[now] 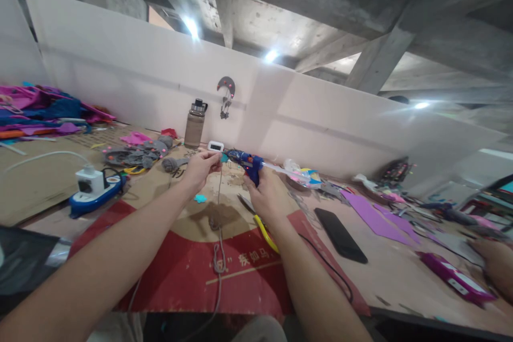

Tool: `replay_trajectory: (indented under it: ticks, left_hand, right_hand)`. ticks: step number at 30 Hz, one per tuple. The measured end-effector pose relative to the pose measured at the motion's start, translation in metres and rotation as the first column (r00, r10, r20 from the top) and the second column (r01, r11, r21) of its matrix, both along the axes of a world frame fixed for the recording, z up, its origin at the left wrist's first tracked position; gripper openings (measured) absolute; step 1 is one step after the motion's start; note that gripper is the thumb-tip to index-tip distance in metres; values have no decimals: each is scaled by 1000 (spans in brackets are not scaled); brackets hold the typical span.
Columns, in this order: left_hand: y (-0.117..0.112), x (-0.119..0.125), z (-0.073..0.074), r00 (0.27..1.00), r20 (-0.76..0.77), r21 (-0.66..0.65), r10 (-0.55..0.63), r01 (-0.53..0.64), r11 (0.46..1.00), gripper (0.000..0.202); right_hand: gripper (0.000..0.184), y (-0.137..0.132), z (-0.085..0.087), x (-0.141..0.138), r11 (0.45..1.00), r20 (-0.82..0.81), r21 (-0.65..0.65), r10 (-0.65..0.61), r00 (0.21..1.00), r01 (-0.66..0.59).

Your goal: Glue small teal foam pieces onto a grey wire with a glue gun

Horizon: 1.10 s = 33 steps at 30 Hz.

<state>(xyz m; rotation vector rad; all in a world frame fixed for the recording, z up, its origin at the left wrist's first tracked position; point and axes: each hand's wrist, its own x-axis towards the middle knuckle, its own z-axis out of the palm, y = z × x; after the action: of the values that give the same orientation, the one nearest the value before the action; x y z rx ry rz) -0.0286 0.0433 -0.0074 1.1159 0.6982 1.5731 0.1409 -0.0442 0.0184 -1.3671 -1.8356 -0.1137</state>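
Between the fingertips of my left hand [200, 168], a small teal piece [224, 158] is pinched. A thin grey cord [219, 187] hangs from there and trails over the red and tan printed board [168, 262]. My right hand [270, 197] grips the handle of a blue hot glue gun [251, 166], whose nozzle points left at the teal piece. Out of the gun's back end runs a translucent glue stick [282, 171]. Whether the nozzle touches the piece I cannot tell. A turquoise flower-shaped cutout [200, 199] lies below my hands. Yellow-handled scissors [265, 234] rest partly under my right forearm.
To the left stand a blue power strip [96, 197] with a white plug and a bottle [195, 124]. A black phone [340, 235], purple sheets [374, 216] and a magenta box [457, 278] lie at right, near another person's hand [497, 262]. A moon-shaped ornament [226, 85] hangs on the partition.
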Motion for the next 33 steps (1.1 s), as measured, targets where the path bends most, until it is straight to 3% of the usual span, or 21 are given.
replay_trajectory:
  ticks: [33]
  left_hand:
    - [-5,0,4,1000,-6,2,2,-2,1000,24]
  right_hand:
    - [26,3,-4,0,1000,-37,12,24,999,-24]
